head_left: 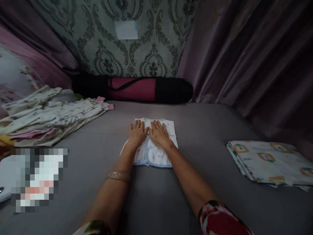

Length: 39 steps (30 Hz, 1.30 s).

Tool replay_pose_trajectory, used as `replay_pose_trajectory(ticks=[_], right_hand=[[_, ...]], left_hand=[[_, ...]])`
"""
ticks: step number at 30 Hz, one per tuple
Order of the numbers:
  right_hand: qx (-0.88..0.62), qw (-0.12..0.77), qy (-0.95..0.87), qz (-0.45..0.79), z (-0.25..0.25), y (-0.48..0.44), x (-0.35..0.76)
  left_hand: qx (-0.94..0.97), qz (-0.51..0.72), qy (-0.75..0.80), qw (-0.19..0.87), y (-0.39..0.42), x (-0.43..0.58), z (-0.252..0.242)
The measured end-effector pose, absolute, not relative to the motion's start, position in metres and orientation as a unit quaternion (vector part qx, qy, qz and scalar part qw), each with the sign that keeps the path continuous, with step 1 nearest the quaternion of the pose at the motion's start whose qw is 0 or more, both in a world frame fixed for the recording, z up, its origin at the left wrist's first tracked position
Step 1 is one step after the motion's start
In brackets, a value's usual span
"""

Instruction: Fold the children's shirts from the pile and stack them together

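A small white baby shirt (158,156) with blue trim and a faint blue print lies on the grey sheet, its white ties showing at the front. Across its upper left part rests my left hand (137,133), palm down with the fingers stretched out. My right hand (158,133) lies flat on the upper right part, also with fingers extended. The two thumbs come close together over the middle of the shirt. Parts of the shirt under both palms and the left forearm are hidden.
Several loose garments (61,112) are heaped at the left. A folded printed cloth (269,160) lies at the right. Along the patterned wall stretches a long black and magenta bag (133,88). Curtains (227,49) hang at both sides. A white item (7,173), partly blurred out, sits at lower left.
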State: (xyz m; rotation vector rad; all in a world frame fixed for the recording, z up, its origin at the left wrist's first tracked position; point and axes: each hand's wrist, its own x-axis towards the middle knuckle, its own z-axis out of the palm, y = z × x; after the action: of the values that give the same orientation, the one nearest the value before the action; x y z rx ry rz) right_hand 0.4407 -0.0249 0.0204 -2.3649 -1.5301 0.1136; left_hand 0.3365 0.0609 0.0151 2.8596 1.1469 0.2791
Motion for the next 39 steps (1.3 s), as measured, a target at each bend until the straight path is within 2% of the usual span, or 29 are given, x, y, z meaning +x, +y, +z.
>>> replay_pose_trajectory(ticks=[4, 13, 18, 23, 32, 36, 39], right_hand=[[-0.855, 0.174, -0.489, 0.007, 0.022, -0.028, 0.443], [-0.863, 0.162, -0.478, 0.033, 0.016, -0.027, 0.444], [-0.887, 0.18, -0.426, -0.001, 0.022, -0.032, 0.453], [-0.917, 0.163, -0.365, 0.018, 0.016, -0.037, 0.464], [-0.92, 0.166, -0.355, 0.017, 0.017, -0.035, 0.465], [-0.891, 0.179, -0.416, -0.024, 0.028, -0.036, 0.459], [-0.845, 0.164, -0.508, 0.0, 0.03, -0.034, 0.452]], left_hand=[[0.921, 0.134, 0.366, -0.002, 0.063, 0.334, 0.016], [0.918, 0.075, 0.388, 0.032, 0.069, 0.335, 0.008], [0.904, 0.149, 0.401, 0.013, 0.067, 0.331, 0.013], [0.903, 0.088, 0.418, 0.048, 0.069, 0.33, 0.011], [0.897, 0.082, 0.429, 0.069, 0.069, 0.33, 0.014], [0.923, 0.139, 0.359, 0.018, 0.059, 0.335, 0.023], [0.943, 0.122, 0.308, 0.021, 0.053, 0.342, 0.021]])
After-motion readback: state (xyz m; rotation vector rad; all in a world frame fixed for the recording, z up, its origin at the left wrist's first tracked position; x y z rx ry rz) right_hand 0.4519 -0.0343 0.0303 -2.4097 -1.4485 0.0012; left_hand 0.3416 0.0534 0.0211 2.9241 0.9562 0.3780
